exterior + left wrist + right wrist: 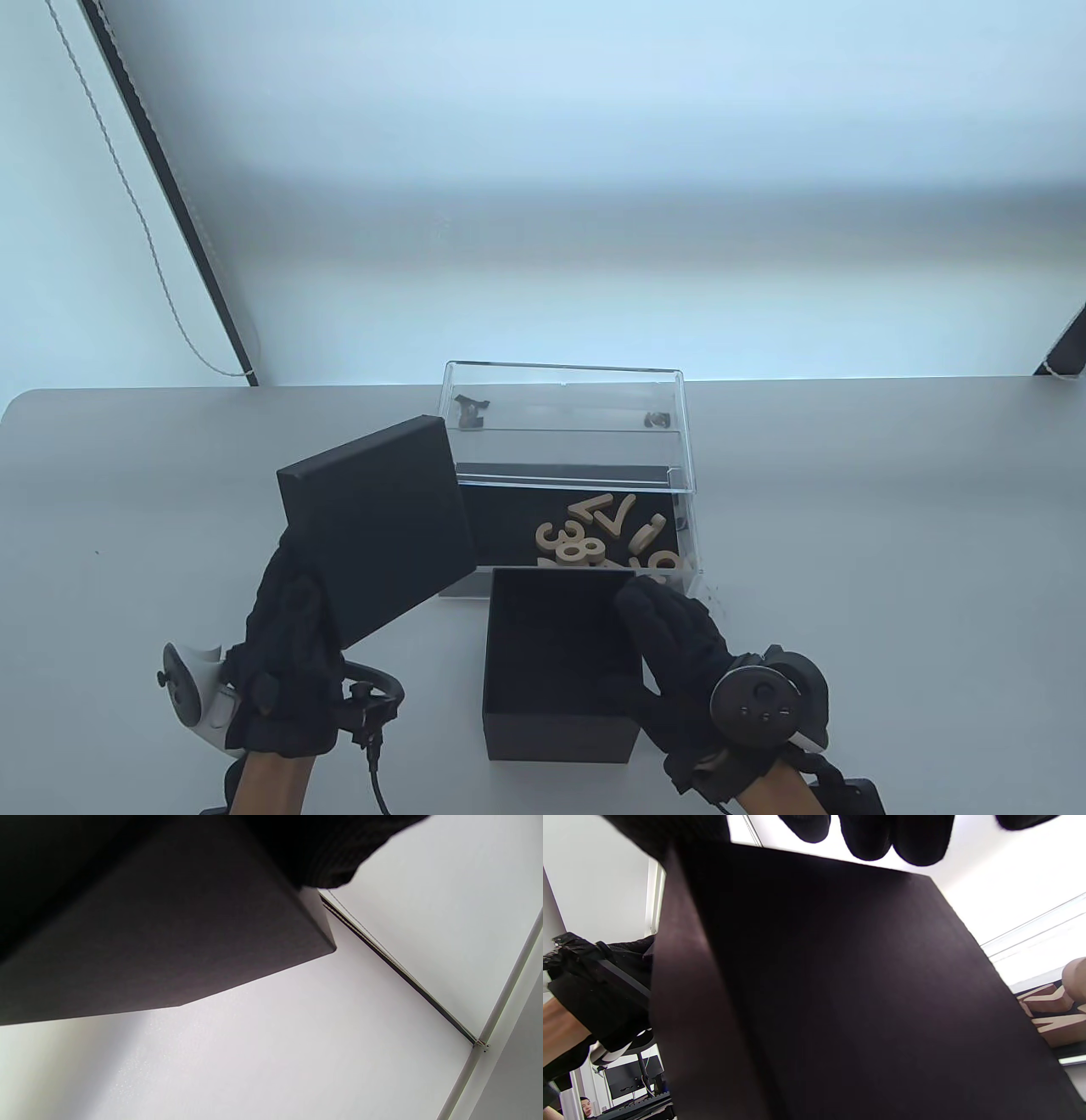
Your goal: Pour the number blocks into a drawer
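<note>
Several tan wooden number blocks (pixel 607 536) lie in the pulled-out clear drawer (pixel 687 531) of a clear acrylic case (pixel 564 399); some show in the right wrist view (pixel 1054 1014). My left hand (pixel 284 632) holds a black box lid (pixel 377 526) tilted above the table, left of the drawer; the lid fills the left wrist view (pixel 148 942). My right hand (pixel 679 662) grips the right wall of an open black box (pixel 556 671), which stands upright in front of the drawer. Its inside looks dark and I see no blocks in it. Its side fills the right wrist view (pixel 840 993).
The grey table (pixel 891 526) runs wide on both sides. A black bar and a cord (pixel 161 263) hang at the back left wall. Small dark parts (pixel 468 409) lie in the case's upper level.
</note>
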Available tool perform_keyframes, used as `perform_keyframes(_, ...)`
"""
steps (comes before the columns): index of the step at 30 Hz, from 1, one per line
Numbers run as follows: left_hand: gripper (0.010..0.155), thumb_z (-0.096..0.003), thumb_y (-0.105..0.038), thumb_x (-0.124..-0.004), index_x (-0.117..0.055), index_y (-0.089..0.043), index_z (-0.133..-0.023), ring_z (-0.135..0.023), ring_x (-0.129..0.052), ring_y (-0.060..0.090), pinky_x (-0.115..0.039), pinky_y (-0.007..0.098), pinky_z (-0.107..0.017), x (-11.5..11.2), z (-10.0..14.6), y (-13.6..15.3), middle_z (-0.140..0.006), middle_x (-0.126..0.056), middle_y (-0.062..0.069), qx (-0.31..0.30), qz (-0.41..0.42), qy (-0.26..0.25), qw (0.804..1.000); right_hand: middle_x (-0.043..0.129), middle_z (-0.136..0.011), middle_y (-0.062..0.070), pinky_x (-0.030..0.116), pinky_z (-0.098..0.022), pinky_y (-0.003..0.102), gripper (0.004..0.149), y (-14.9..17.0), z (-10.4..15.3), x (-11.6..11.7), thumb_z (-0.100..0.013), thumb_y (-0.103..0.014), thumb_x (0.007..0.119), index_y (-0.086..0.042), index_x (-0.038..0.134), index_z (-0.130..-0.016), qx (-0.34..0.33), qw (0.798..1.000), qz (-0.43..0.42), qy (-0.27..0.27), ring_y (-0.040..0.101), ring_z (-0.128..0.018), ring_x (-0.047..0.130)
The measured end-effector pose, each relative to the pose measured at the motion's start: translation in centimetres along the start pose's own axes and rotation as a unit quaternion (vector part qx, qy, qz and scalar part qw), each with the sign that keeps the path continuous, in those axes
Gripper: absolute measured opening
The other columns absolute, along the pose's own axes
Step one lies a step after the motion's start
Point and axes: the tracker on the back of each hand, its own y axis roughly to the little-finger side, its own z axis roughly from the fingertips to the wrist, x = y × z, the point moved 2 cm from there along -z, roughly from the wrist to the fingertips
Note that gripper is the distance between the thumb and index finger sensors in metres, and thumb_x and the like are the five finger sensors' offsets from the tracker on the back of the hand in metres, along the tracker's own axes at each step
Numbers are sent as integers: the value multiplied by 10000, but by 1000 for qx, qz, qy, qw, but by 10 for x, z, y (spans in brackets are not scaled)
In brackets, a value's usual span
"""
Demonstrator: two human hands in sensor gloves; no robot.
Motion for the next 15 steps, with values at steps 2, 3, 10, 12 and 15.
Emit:
perform_keyframes(2, 580, -473, -395, -677, -609, -215, -1020, -785, -993, 268, -853, 490, -555, -8, 2, 6, -896, -945, 18, 18, 14, 16, 1000, 435, -1113, 210, 457, -598, 797, 838, -4, -1, 3, -448, -583, 746, -194, 322, -1057, -4, 1000, -2, -4, 527, -957, 521)
perform_keyframes(3, 580, -470, -395, -678, -612, -215, -1018, -778, -999, 268, -856, 489, -551, -13, 3, 10, -890, -950, 18, 30, 23, 22, 999, 421, -1116, 209, 451, -599, 798, 848, -5, -1, 4, -447, -586, 745, -200, 301, -1058, -5, 1000, -1, -6, 536, -956, 512)
perform_keyframes(10, 587, -473, -398, -670, -596, -211, -1025, -760, -1013, 257, -868, 476, -545, -41, 14, 36, -882, -952, 16, 90, 24, 90, 992, 256, -1125, 211, 344, -601, 816, 945, -15, -2, 13, -448, -623, 732, -236, 91, -1024, 2, 1000, -2, -18, 565, -976, 353)
perform_keyframes(12, 589, -474, -398, -667, -590, -213, -1027, -760, -1014, 253, -868, 474, -548, -47, 18, 45, -883, -951, 15, 107, 18, 106, 988, 201, -1121, 211, 317, -601, 820, 997, -17, -2, 16, -444, -635, 734, -232, 2, -989, 5, 1000, 0, -24, 579, -976, 314)
perform_keyframes(15, 593, -474, -397, -665, -580, -214, -1031, -755, -1018, 254, -870, 472, -547, -55, 24, 58, -883, -951, 17, 131, 22, 123, 984, 136, -1114, 211, 288, -601, 820, 1059, -19, -3, 21, -436, -647, 748, -230, -86, -939, 11, 999, 14, -34, 594, -976, 255)
